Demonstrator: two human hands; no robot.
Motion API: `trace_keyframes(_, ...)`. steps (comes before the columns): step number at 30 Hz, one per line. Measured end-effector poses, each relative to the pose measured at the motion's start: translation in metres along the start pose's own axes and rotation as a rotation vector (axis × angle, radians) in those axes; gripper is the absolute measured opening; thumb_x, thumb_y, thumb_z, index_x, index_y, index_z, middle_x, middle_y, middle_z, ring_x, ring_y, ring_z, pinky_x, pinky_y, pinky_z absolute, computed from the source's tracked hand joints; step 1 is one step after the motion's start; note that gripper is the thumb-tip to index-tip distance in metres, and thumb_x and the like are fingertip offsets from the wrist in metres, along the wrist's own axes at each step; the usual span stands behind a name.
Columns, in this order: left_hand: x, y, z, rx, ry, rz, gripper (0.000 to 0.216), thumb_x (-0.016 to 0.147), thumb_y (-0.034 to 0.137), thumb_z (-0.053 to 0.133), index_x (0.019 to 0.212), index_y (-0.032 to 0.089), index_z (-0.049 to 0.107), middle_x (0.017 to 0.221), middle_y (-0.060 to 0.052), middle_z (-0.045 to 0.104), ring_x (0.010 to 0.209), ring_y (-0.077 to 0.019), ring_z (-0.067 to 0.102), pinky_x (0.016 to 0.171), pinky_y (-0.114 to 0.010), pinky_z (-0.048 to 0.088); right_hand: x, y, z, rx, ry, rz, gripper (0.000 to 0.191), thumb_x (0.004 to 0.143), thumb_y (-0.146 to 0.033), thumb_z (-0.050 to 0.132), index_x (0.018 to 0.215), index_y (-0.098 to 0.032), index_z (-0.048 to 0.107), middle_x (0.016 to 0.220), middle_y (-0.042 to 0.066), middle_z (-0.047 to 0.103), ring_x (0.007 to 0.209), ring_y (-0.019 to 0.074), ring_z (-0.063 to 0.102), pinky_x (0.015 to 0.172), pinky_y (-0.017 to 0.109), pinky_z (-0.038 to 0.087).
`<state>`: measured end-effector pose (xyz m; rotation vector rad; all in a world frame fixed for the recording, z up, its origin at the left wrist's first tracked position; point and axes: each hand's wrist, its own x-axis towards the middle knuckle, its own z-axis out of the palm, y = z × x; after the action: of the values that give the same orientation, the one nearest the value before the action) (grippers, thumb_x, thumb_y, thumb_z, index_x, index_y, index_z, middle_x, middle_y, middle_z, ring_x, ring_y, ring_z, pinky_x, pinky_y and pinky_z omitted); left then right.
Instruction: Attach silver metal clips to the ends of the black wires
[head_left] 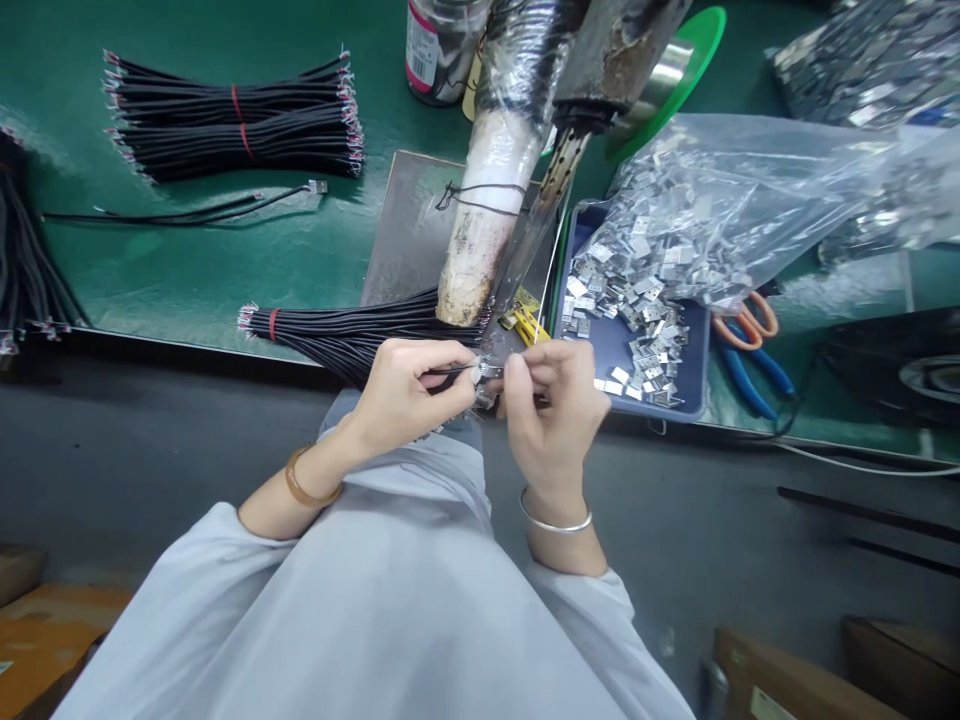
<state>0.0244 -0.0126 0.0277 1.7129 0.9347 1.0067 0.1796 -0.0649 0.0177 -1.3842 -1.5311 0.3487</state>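
Note:
Close to the table edge, my left hand is closed, pinching a thin black cable between thumb and fingers. My right hand faces it, thumb and index finger pinched on a small metal USB connector at the cable's end. Fingers partly hide the joint, so I cannot tell whether cable and connector are attached. Behind my left hand lies a bundle of black cables with a red band. A blue-grey tray holding loose metal connectors sits right of my right hand.
Above my hands hang a plastic-wrapped white pipe and a soldering iron. Orange-and-blue pliers lie right of the tray. Another cable bundle, a green-rimmed spool and a jar are farther back.

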Motion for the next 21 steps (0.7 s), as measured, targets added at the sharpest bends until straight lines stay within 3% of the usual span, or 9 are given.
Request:
trace_keyframes(2,0.0,-0.001,-0.003,-0.003,-0.014,0.054,0.014,0.08,0.017,0.062,0.071,0.015,0.074,0.062,0.0,0.065,0.051,-0.0072,0.044,0.047,-0.019,0.032,0.003,-0.001,0.0,0.124,-0.099,0.107,0.013,0.103,-0.022,0.056,0.093,-0.026,0.049,0.058,-0.014,0.049,0.038,0.0059,0.045,0.039,0.016,0.035)
trace_keyframes(4,0.001,-0.002,-0.008,-0.037,-0.041,0.051,0.014,0.079,0.017,0.064,0.068,0.015,0.072,0.059,0.001,0.063,0.05,-0.0077,0.044,0.049,-0.02,0.033,0.005,0.0,0.0,0.163,-0.138,0.124,0.012,0.103,-0.023,0.055,0.093,-0.026,0.048,0.065,-0.012,0.049,0.044,0.0063,0.048,0.042,0.016,0.039)
trace_keyframes(7,0.004,-0.002,-0.015,-0.109,-0.099,-0.029,0.017,0.08,0.019,0.065,0.065,0.015,0.07,0.056,0.001,0.058,0.051,-0.0086,0.043,0.049,-0.022,0.033,0.004,0.003,-0.001,-0.002,-0.078,-0.063,0.008,0.102,-0.021,0.056,0.096,-0.025,0.053,0.083,-0.004,0.063,0.066,0.0102,0.066,0.058,0.02,0.054)
trace_keyframes(9,0.005,-0.002,-0.016,-0.141,-0.133,-0.072,0.019,0.081,0.022,0.066,0.065,0.015,0.072,0.057,0.001,0.058,0.052,-0.0087,0.042,0.05,-0.022,0.033,0.002,0.005,-0.001,-0.155,-0.02,-0.256,0.008,0.101,-0.018,0.058,0.097,-0.025,0.057,0.088,0.0,0.069,0.077,0.0128,0.071,0.067,0.023,0.058)
trace_keyframes(11,0.005,-0.002,-0.015,-0.166,-0.146,-0.106,0.018,0.08,0.023,0.067,0.065,0.015,0.074,0.059,0.001,0.058,0.052,-0.0081,0.041,0.049,-0.022,0.031,-0.001,0.006,-0.002,-0.237,0.004,-0.352,0.01,0.1,-0.016,0.06,0.097,-0.025,0.06,0.085,-0.001,0.072,0.076,0.0132,0.073,0.068,0.023,0.059)
trace_keyframes(14,0.003,-0.002,-0.009,-0.212,-0.107,-0.154,0.019,0.079,0.026,0.067,0.067,0.014,0.076,0.063,0.0,0.06,0.053,-0.0081,0.043,0.047,-0.021,0.03,-0.006,0.005,-0.002,-0.223,0.099,-0.242,0.006,0.101,-0.021,0.062,0.1,-0.025,0.066,0.078,-0.004,0.071,0.057,0.0104,0.069,0.054,0.021,0.054)
trace_keyframes(17,0.0,-0.002,-0.004,-0.201,-0.025,-0.16,0.019,0.079,0.025,0.066,0.066,0.014,0.074,0.063,-0.001,0.063,0.055,-0.0086,0.045,0.05,-0.021,0.033,-0.011,0.004,-0.001,-0.08,0.337,-0.163,0.008,0.103,-0.028,0.062,0.109,-0.025,0.066,0.066,-0.008,0.065,0.04,0.0091,0.058,0.04,0.02,0.046)
trace_keyframes(19,-0.001,-0.001,0.0,-0.176,0.029,-0.153,0.019,0.078,0.024,0.064,0.065,0.013,0.072,0.062,-0.001,0.063,0.055,-0.0085,0.043,0.051,-0.022,0.033,-0.012,0.004,0.0,-0.006,0.417,-0.172,0.011,0.102,-0.027,0.062,0.113,-0.024,0.065,0.067,-0.008,0.067,0.042,0.0111,0.063,0.04,0.021,0.05)
trace_keyframes(21,-0.001,-0.001,0.002,-0.165,0.077,-0.149,0.019,0.078,0.023,0.063,0.064,0.013,0.071,0.059,0.0,0.061,0.053,-0.008,0.04,0.05,-0.022,0.032,-0.013,0.005,0.0,-0.038,0.371,-0.198,0.012,0.1,-0.021,0.066,0.112,-0.023,0.065,0.078,-0.004,0.076,0.057,0.0148,0.075,0.051,0.024,0.062)
